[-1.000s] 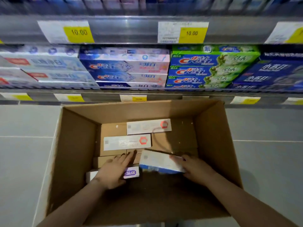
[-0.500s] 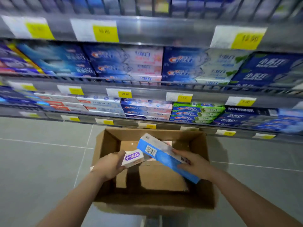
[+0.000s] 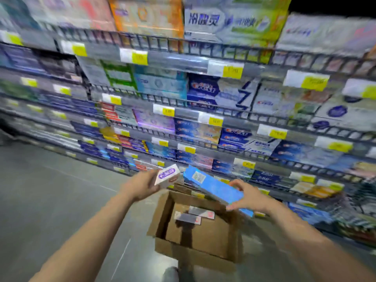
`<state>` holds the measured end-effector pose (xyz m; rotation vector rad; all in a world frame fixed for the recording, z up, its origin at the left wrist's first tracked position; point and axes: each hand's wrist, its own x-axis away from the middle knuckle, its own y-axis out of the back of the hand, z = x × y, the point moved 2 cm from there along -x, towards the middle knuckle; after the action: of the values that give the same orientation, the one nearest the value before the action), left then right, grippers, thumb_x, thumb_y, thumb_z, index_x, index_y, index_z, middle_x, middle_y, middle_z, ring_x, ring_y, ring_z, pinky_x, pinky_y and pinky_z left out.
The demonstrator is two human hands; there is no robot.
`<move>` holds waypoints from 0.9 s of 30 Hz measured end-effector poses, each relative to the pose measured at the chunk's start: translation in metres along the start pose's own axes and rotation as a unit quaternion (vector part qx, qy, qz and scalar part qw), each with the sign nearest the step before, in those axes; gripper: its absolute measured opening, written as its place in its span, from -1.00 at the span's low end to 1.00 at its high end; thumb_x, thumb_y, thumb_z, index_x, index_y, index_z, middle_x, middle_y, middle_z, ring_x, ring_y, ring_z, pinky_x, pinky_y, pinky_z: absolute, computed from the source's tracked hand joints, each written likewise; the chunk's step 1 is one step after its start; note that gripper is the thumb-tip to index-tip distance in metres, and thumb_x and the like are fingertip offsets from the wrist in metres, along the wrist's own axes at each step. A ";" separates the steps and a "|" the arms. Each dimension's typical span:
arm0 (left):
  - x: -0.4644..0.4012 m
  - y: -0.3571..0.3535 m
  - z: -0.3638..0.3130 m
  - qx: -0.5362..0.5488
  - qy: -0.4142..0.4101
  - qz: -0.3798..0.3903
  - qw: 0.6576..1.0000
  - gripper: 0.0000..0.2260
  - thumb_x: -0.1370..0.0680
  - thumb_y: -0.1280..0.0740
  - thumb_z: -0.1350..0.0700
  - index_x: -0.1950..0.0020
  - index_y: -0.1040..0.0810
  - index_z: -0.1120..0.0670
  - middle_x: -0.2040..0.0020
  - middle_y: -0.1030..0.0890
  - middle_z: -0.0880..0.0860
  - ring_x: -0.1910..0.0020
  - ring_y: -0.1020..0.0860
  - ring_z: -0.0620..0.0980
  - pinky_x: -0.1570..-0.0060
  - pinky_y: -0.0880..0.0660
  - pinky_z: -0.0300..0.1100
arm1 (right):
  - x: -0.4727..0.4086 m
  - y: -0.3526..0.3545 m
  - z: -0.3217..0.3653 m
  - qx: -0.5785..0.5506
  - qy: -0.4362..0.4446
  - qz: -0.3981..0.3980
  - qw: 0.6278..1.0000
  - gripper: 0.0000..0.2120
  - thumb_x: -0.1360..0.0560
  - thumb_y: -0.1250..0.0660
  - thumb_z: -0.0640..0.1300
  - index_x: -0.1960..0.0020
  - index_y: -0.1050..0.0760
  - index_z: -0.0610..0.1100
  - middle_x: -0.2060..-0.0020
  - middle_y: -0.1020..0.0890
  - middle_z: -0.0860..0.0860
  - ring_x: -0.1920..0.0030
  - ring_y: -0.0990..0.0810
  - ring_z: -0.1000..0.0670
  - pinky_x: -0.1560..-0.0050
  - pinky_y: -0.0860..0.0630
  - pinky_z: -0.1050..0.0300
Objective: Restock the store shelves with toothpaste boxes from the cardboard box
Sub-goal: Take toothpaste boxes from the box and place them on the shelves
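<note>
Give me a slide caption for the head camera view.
Left hand holds a purple-labelled box, right hand a blue box, above the cardboard box.

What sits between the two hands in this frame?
In the head view, the left hand holds a small purple-labelled box and the right hand a long blue box; these fill the stretch.

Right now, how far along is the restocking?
The shelves already look mostly full. In hand: the left hand holds a white box, the right hand a blue box, both lifted clear of the carton. Left: shelving those two, plus two boxes showing inside it.
</note>
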<state>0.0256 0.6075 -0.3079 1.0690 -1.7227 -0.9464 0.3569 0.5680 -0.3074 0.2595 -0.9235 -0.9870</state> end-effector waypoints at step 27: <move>0.175 0.297 0.180 0.111 -0.019 -0.200 0.973 -0.51 -0.54 -0.27 0.02 -0.39 -0.13 -0.03 -0.15 -0.50 0.02 -0.07 -0.53 0.12 0.12 -0.43 -0.11 | 0.050 -0.025 0.403 -0.208 0.168 -0.210 0.941 -0.70 -0.49 -0.30 0.05 -0.05 -0.35 -0.13 0.07 -0.61 -0.07 0.20 -0.62 -0.03 0.20 -0.51 0.08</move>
<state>-0.2642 0.5735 -0.0505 1.5957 -1.7058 -1.0391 0.0441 0.5958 -0.0492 0.2602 -0.3331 -1.4516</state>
